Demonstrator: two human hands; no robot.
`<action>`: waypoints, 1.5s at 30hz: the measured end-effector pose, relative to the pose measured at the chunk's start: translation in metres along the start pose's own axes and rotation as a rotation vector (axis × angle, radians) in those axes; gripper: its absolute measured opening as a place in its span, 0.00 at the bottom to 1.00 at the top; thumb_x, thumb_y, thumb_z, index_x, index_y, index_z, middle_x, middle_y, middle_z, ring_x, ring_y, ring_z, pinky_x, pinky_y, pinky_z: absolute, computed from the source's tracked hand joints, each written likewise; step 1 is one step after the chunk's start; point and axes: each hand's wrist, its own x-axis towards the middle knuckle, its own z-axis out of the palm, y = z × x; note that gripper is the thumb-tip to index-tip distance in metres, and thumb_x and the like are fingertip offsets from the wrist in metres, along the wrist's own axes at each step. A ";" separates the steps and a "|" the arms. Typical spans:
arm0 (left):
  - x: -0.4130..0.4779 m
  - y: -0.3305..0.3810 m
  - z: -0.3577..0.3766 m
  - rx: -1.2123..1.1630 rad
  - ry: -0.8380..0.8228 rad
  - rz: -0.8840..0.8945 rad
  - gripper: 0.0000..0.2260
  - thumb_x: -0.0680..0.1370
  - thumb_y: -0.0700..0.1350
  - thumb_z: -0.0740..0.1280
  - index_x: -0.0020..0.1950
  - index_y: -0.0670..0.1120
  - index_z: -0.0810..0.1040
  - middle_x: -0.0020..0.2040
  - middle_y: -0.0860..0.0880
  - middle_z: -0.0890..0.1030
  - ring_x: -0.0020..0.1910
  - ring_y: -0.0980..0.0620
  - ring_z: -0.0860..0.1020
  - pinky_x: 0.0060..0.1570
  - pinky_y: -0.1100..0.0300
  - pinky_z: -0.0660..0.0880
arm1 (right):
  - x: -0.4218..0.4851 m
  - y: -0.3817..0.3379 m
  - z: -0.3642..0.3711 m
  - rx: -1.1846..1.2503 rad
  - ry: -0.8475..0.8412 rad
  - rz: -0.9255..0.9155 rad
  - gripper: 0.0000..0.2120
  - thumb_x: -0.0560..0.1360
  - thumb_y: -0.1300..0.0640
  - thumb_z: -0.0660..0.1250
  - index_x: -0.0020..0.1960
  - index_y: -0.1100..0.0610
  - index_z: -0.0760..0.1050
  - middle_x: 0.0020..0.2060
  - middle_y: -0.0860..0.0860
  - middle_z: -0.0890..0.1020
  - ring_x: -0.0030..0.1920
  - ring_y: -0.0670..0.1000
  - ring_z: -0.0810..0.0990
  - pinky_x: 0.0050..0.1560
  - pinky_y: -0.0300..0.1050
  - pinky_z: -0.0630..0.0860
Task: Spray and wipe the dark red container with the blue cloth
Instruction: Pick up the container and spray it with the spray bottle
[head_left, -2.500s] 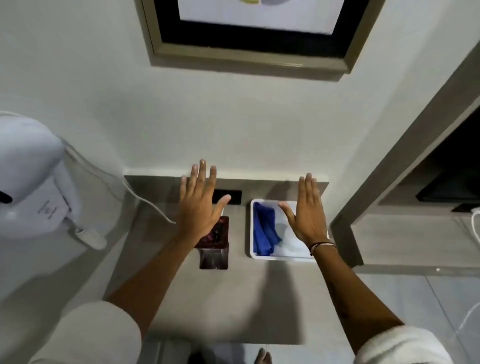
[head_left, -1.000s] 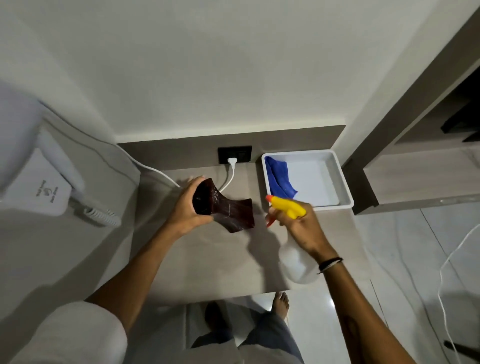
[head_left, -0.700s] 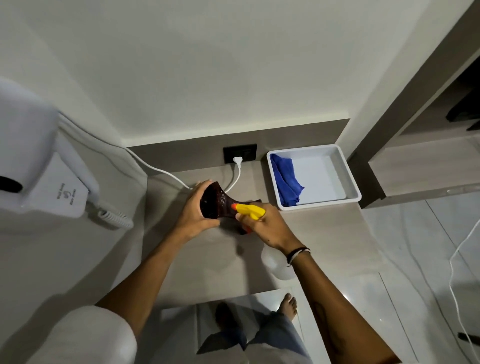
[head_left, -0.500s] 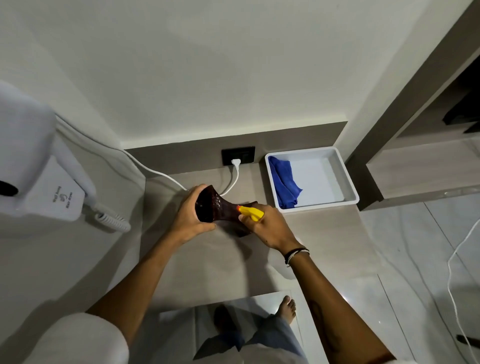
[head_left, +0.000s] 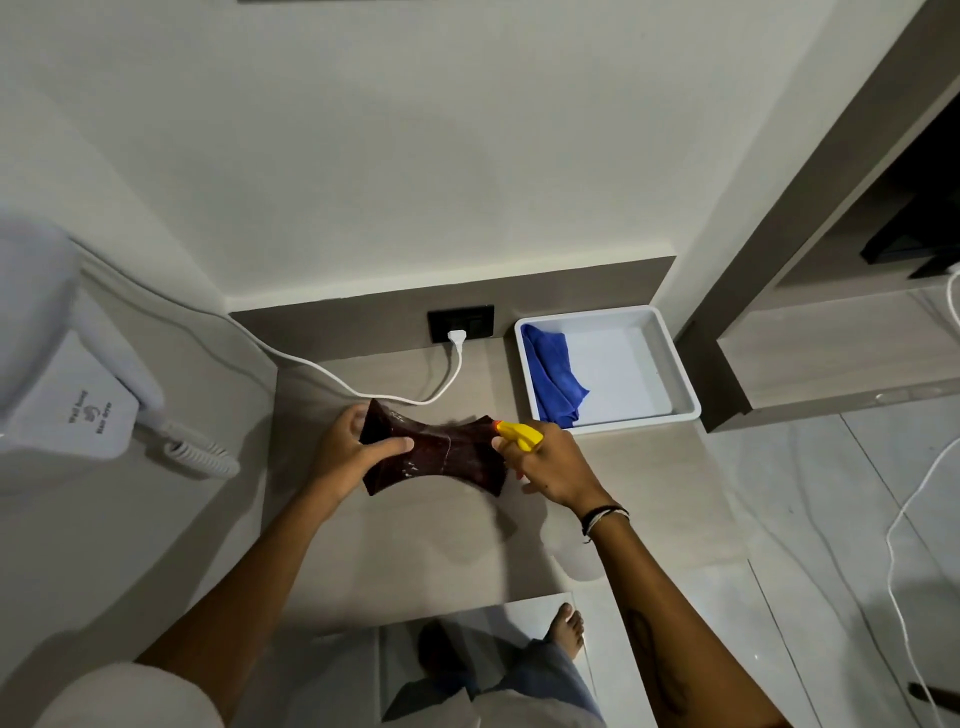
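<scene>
The dark red container (head_left: 441, 454), waisted in the middle, lies on its side above the counter with droplets on its surface. My left hand (head_left: 347, 457) grips its left end. My right hand (head_left: 550, 465) holds a spray bottle with a yellow head (head_left: 519, 434), the nozzle close against the container's right end. The bottle's pale body (head_left: 574, 564) hangs below my wrist, mostly hidden. The blue cloth (head_left: 553, 376) lies crumpled along the left side of the white tray (head_left: 680, 374).
A white cord (head_left: 332, 376) runs from the black wall socket (head_left: 461, 323) across the grey counter (head_left: 415, 545), just behind the container. A wall hair dryer (head_left: 78, 395) with a coiled cord hangs at the left. A wooden shelf unit (head_left: 831, 338) stands to the right.
My hands went from flat and open over the counter to holding the container and the spray bottle. The nozzle came in from the right to the container, which turned more level.
</scene>
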 end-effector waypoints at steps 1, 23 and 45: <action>0.000 0.001 0.001 -0.032 0.024 -0.052 0.31 0.57 0.62 0.84 0.55 0.52 0.82 0.50 0.51 0.89 0.52 0.49 0.88 0.55 0.48 0.85 | -0.001 -0.001 -0.001 0.029 -0.014 0.004 0.20 0.80 0.44 0.75 0.58 0.61 0.83 0.43 0.64 0.86 0.44 0.68 0.87 0.45 0.70 0.86; -0.006 -0.011 0.011 -0.237 -0.061 -0.126 0.43 0.55 0.46 0.81 0.68 0.67 0.76 0.66 0.62 0.76 0.62 0.58 0.77 0.43 0.60 0.80 | 0.001 -0.043 0.029 -0.043 -0.272 -0.146 0.15 0.83 0.48 0.71 0.59 0.59 0.86 0.37 0.50 0.89 0.37 0.60 0.90 0.31 0.53 0.88; 0.005 -0.013 0.015 0.036 -0.175 0.189 0.52 0.56 0.43 0.84 0.76 0.65 0.69 0.76 0.49 0.75 0.74 0.49 0.75 0.69 0.57 0.76 | 0.002 0.010 -0.005 -0.270 0.012 0.071 0.22 0.82 0.39 0.70 0.52 0.59 0.82 0.46 0.61 0.88 0.46 0.64 0.88 0.50 0.63 0.87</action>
